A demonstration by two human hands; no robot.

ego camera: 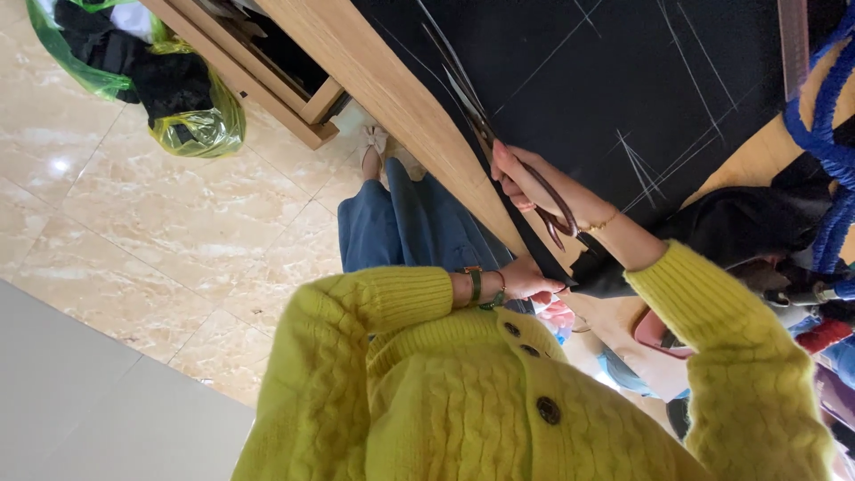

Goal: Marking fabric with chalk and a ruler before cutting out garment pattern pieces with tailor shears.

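A tailoring workshop: chalk-marked black fabric spread on a wooden bench, tailor's shears, bagged scraps on the floor.

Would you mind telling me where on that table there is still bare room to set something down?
The black cloth is bare beyond the scissors, among the chalk lines. The wooden table edge strip is narrow but free. By both hands, right hand and left hand, and the blue yarn, it is crowded.

Glossy beige marble floor; wooden table; daylight glare.
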